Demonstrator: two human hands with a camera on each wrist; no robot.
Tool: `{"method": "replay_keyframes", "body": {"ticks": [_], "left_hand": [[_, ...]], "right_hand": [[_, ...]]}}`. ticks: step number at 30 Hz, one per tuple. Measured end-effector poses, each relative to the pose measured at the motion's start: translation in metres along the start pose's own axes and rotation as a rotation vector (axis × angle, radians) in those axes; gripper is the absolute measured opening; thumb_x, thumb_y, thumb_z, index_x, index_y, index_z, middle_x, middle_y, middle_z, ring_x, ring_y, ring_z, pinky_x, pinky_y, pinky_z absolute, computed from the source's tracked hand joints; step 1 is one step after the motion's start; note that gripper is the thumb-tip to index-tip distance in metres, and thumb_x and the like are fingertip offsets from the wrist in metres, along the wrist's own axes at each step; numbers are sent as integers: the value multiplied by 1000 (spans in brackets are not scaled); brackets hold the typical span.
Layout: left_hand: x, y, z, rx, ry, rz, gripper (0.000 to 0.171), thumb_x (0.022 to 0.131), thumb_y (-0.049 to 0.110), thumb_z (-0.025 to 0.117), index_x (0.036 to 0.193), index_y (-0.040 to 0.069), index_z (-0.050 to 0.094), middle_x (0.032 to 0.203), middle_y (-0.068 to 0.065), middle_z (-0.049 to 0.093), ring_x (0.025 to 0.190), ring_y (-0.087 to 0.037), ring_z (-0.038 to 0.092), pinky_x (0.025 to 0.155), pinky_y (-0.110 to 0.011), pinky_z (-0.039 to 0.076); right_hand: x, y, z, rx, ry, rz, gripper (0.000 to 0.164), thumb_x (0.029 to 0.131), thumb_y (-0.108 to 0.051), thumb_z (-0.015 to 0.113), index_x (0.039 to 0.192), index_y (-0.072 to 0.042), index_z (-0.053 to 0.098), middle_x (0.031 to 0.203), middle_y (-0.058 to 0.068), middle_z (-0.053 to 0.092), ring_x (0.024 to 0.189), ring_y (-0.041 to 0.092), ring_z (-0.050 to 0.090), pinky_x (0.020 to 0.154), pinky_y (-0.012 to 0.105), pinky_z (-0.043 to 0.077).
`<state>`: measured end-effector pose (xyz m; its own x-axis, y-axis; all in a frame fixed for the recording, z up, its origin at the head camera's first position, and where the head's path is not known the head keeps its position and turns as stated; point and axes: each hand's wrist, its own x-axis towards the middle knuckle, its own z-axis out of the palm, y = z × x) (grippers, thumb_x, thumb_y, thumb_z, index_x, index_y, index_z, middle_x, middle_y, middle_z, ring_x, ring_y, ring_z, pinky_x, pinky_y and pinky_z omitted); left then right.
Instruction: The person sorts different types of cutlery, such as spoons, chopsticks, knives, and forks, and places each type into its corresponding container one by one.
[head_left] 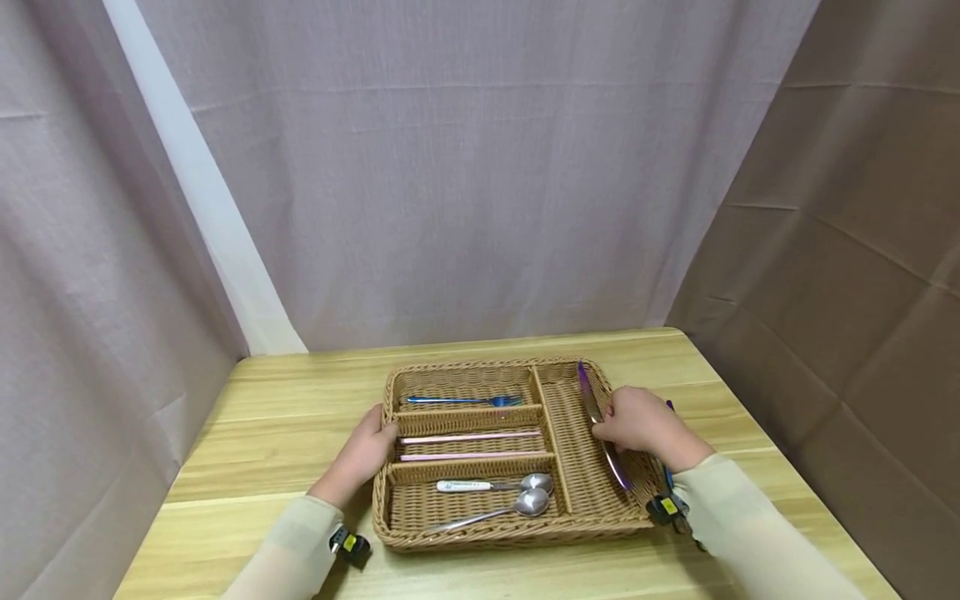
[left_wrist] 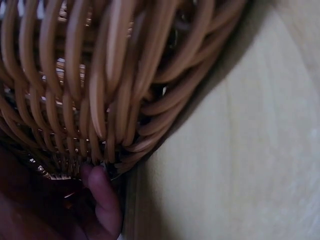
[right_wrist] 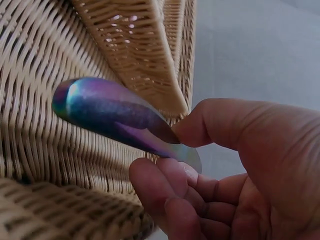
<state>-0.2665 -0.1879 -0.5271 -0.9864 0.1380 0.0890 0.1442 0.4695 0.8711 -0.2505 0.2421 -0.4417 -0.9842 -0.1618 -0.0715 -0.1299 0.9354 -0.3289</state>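
A wicker cutlery basket [head_left: 561, 467] with several compartments sits on the table. My left hand [head_left: 367, 446] holds its left side, thumb over the rim; in the left wrist view fingers [left_wrist: 102, 195] touch the woven wall low down. Over the long right compartment, my right hand [head_left: 641, 421] pinches a shiny purple table knife [head_left: 587, 390] near its middle, between thumb and fingers. The right wrist view shows the knife's rounded, rainbow-sheened end [right_wrist: 105, 110] pointing away from the hand, above the weave.
In the left compartments lie a blue fork [head_left: 457, 400], pink chopsticks [head_left: 472, 437] and two spoons [head_left: 532, 502], one with a white handle. Something blue [head_left: 669, 406] lies right of the basket, partly hidden by my right arm. Grey curtains [head_left: 480, 208] surround the wooden table [head_left: 285, 425].
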Motion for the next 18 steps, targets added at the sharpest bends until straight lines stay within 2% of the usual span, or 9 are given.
{"method": "replay_keyframes", "body": {"ticks": [12,18], "left_hand": [[0,-1,-1,13,5,-19,41,100,16,46,135,-4,46,123,-24,60,115,-34,53,107,-60,37],[-1,1,0,4,3,-26,41,99,17,47,134,-5,46,121,-23,61,111,-33,55,106,-58,40]], "right_hand": [[9,-18,19,30,-46,25,30,73,-25,72,52,-14,53,44,-2,59,41,15,57,42,31,43],[11,-21,25,28,-68,20,35,74,-25,72,47,-15,51,40,-3,58,43,20,61,43,32,46]]}}
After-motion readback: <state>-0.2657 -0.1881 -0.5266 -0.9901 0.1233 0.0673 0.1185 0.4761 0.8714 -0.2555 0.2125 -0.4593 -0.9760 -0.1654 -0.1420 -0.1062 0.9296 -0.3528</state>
